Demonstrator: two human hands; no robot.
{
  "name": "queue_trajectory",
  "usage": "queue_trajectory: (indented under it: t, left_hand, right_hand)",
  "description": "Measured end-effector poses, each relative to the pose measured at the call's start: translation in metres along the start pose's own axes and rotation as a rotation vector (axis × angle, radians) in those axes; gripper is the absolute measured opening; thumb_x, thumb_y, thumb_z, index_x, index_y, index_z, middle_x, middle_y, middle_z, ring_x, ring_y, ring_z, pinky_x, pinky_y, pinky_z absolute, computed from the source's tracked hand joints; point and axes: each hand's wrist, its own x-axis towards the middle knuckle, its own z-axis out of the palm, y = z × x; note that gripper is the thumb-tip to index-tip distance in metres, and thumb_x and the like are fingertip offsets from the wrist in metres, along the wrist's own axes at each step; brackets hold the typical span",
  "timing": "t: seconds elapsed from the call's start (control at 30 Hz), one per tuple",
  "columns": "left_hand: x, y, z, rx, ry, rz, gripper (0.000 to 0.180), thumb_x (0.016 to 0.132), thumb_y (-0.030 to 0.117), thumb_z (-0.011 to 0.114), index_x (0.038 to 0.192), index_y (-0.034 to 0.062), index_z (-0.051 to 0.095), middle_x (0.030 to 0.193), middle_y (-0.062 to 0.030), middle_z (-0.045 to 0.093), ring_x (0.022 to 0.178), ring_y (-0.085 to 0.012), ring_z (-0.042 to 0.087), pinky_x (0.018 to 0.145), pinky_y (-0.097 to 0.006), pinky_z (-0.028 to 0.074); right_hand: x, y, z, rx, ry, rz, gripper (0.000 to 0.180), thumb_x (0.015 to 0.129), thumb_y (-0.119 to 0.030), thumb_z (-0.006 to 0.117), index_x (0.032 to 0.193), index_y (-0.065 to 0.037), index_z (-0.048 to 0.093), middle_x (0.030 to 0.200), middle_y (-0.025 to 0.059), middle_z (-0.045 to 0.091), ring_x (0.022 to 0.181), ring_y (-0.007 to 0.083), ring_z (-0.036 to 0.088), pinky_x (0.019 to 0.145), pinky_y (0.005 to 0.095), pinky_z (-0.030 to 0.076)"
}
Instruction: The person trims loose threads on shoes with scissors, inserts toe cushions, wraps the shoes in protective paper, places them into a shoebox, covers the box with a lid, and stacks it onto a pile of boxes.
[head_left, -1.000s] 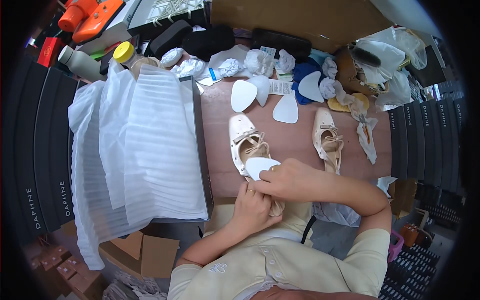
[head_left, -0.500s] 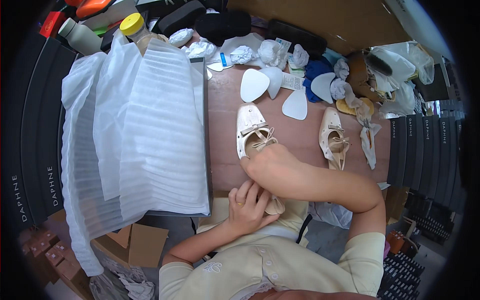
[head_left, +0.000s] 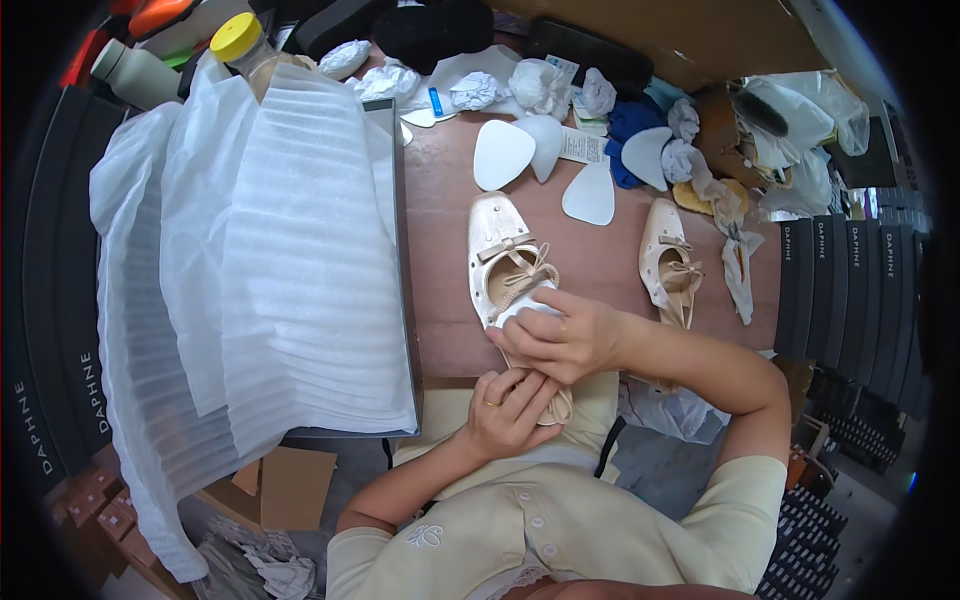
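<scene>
A pale, shiny ballet flat (head_left: 490, 220) with a bow and laces lies on the table in front of me, toe pointing away. At its heel end my left hand (head_left: 508, 412) is closed around the back, where a bit of beige lacing shows between the fingers. Just above, my right hand (head_left: 568, 338) has its fingers curled onto the shoe's rear opening. A white patch (head_left: 525, 303) shows beside those fingers; whether it is insole or a loose insert I cannot tell. The matching ballet flat (head_left: 662, 235) lies to the right.
On the left stands an open grey box (head_left: 410, 300) draped with white foam sheet (head_left: 300, 250). White rounded inserts (head_left: 502, 157), crumpled paper (head_left: 540, 88) and a blue cloth (head_left: 632, 122) lie at the back. Dark shoe boxes (head_left: 850, 300) line the right; a yellow-lidded jar (head_left: 236, 38) stands far left.
My right hand has drawn back toward me from the shoe's opening, uncovering the white patch. The left hand stays at the heel. The whole view has shifted slightly.
</scene>
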Motion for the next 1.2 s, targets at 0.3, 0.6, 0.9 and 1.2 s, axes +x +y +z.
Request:
queue_trajectory:
  t: [0.3,0.6,0.9,1.2]
  left_hand:
    - [0.024,0.005,-0.019,-0.034,-0.12,-0.147,0.059,0.066,0.045,0.07,0.108,0.0042,0.062,0.11,-0.0107,0.054,0.099,-0.0259,0.048,0.073,-0.038,0.039]
    - [0.032,0.004,-0.027,0.126,-0.155,-0.052,0.052,0.062,0.045,0.071,0.093,0.0041,0.064,0.104,-0.0108,0.057,0.096,-0.0279,0.049,0.074,-0.04,0.034]
    - [0.033,0.0,-0.027,-0.079,-0.262,-0.142,0.077,0.068,0.059,0.063,0.119,0.0011,0.055,0.12,-0.0193,0.05,0.116,-0.0333,0.043,0.092,-0.051,0.03]
    - [0.091,0.005,-0.018,0.21,-0.623,-0.309,0.104,0.069,0.074,0.05,0.141,0.0033,0.026,0.129,-0.0291,0.04,0.121,-0.0405,0.037,0.098,-0.068,0.011]
  right_hand:
    - [-0.005,-0.013,-0.037,0.037,-0.211,0.188,0.034,0.063,-0.014,0.059,0.093,0.001,0.065,0.079,0.0034,0.051,0.065,0.0132,0.051,0.047,0.0227,0.042]
    - [-0.004,-0.015,-0.016,-0.027,-0.205,0.214,0.042,0.063,-0.014,0.058,0.101,0.004,0.065,0.084,0.0053,0.053,0.075,0.0152,0.052,0.052,0.0224,0.04]
    - [0.013,0.005,-0.014,0.07,-0.362,0.407,0.016,0.067,-0.016,0.059,0.076,-0.003,0.061,0.079,0.0067,0.051,0.076,0.0213,0.055,0.055,0.0285,0.044]
    - [0.02,0.112,0.024,-0.32,-0.002,0.932,0.036,0.067,-0.013,0.067,0.1,-0.003,0.057,0.093,0.0103,0.058,0.084,0.0262,0.061,0.06,0.0366,0.052]
